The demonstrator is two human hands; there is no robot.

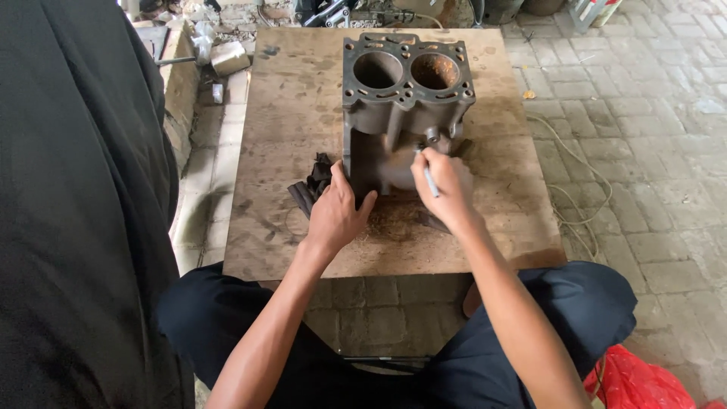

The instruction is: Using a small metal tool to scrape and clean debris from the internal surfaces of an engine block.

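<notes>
A dark, rusty two-cylinder engine block [405, 98] stands upright on a worn wooden board [288, 106]. My left hand [337, 212] grips the block's lower left edge and steadies it. My right hand [447, 185] holds a thin metal tool [426, 173] like a pen, with its tip against the block's front face near a small round boss. A dark crumpled rag [310, 185] lies on the board just left of my left hand. Rust dust lies on the board below the block.
The board rests low over a brick-paved floor [651, 136]. A pale cord [579, 189] loops on the floor to the right. A red plastic bag [632, 379] sits by my right knee. Black cloth [68, 204] fills the left side. Clutter lies beyond the board.
</notes>
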